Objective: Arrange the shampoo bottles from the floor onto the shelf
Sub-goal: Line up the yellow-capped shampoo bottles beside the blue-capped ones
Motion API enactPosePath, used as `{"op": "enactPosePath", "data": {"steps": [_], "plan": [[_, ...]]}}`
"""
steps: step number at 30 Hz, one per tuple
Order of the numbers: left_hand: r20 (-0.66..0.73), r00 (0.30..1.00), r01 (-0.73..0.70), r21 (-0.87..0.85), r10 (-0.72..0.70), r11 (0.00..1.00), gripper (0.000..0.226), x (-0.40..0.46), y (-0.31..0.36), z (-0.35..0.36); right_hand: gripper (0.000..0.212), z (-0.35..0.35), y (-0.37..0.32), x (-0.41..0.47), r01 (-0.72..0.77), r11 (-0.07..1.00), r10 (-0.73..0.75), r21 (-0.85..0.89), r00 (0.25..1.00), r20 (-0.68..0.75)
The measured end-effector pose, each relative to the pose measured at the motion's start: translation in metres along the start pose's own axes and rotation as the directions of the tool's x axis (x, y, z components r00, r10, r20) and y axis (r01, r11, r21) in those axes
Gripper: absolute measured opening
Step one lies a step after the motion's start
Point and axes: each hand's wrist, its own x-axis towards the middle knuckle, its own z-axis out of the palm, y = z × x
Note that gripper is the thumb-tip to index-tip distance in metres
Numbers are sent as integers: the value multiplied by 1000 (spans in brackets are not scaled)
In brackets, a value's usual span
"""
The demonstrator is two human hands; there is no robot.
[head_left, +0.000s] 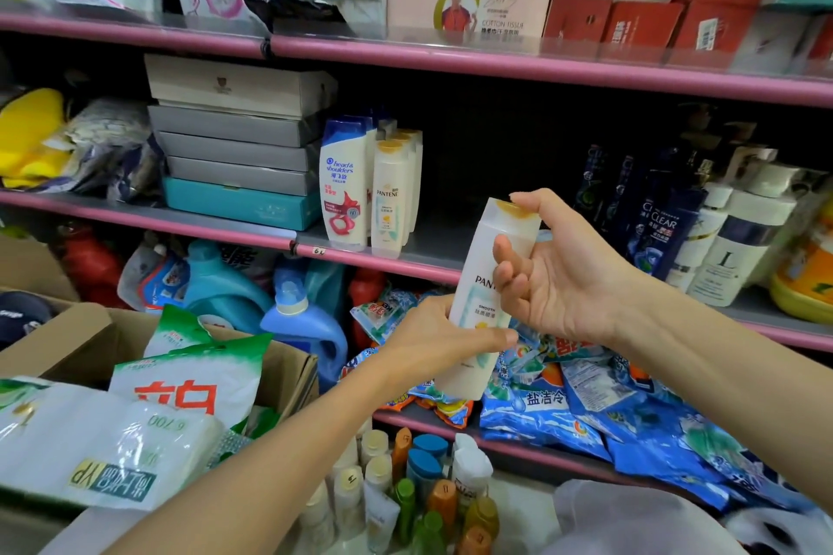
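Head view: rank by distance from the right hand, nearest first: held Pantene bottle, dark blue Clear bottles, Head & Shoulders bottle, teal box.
From the right hand:
1. Held Pantene bottle, in its grip, also held lower down by the left hand.
2. Clear bottles, same shelf, to its right.
3. Head & Shoulders bottle, same shelf, to its left.
4. Teal box, farther left, under the grey boxes.
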Motion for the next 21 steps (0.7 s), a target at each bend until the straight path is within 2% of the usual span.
{"op": "enactPosePath", "data": {"steps": [4, 11, 14, 16, 18, 20, 21], "plan": [[-11, 1000, -27, 17, 27, 999, 19, -8, 8, 0, 35, 4, 1, -10, 14, 1000, -14, 27, 1000, -3], [-32, 999, -16, 39, 18, 999, 33, -15, 20, 4, 31, 8, -2, -23, 78, 997, -78, 13, 997, -20], [-33, 999, -21, 22, 22, 1000, 29, -14, 25, 2, 41, 8, -8, -23, 95, 993, -94, -70, 996, 8], [-51, 999, -4, -2, 3, 1000, 30, -11, 27, -1, 50, 5, -10, -20, 123, 971, -123, -207, 992, 13], [-65, 998, 2, -33, -4, 999, 31, -7, 26, -4, 55, 0, -10, -15, 169, 883, -189, -438, 982, -1], [-67, 998, -13, -40, 11, 999, 32, -2, 25, -8, 47, -8, -4, -7, 199, 678, -283, -708, 959, 0], [-61, 998, -25, -44, 23, 999, 33, 2, 24, -10, 40, -11, 0, -2, 219, 587, -328, -779, 945, 18]]}}
